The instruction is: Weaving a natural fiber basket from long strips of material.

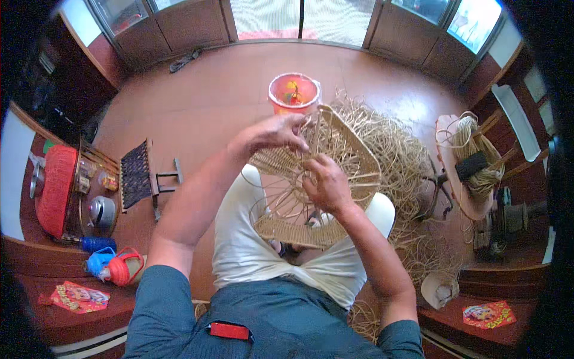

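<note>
A half-woven cane basket piece [290, 232] rests across my knees, with a dense woven rim and bare spokes running to its middle. My left hand [281, 133] is closed at its far left part, fingers and thumb pinching a thin cane strand. Lower and to the right, my right hand [327, 182] has its fingers curled onto the spokes near the middle, gripping the piece. The two hands are close together but apart. Exactly what lies under the right fingertips is hidden.
A large tangle of loose cane [388, 149] spreads over the floor at the right. Beyond my hands stands a red bucket [281, 109]. A bench with coiled cane [493, 164] is at far right. Left are a dark woven-top stool [136, 173] and a red thermos [124, 267].
</note>
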Demonstrator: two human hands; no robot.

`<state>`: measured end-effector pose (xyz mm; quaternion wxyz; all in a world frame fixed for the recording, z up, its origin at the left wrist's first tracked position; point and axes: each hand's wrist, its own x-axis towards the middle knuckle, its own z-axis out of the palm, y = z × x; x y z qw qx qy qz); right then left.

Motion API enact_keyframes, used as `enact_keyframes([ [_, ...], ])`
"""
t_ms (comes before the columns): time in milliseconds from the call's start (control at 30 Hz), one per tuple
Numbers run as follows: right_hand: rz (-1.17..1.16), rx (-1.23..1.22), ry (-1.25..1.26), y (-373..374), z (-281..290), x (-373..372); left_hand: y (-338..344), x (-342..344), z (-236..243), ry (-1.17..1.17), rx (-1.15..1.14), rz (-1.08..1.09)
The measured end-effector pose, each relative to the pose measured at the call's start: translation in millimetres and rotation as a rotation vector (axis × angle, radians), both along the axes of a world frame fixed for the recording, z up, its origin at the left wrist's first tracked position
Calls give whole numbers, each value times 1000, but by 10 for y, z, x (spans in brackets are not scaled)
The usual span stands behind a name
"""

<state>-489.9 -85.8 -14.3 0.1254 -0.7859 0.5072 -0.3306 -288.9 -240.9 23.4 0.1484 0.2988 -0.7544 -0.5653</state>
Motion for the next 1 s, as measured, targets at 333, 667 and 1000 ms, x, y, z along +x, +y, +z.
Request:
enact_keyframes([
  [333,8,60,-12,12,94,25,60,207,197,-85,31,-60],
  [667,9,20,-33,37,29,7,-146,171,86,-93,417,-83],
  [1000,35,81,-28,-2,111,18,-210,138,58,-314,15,-240],
])
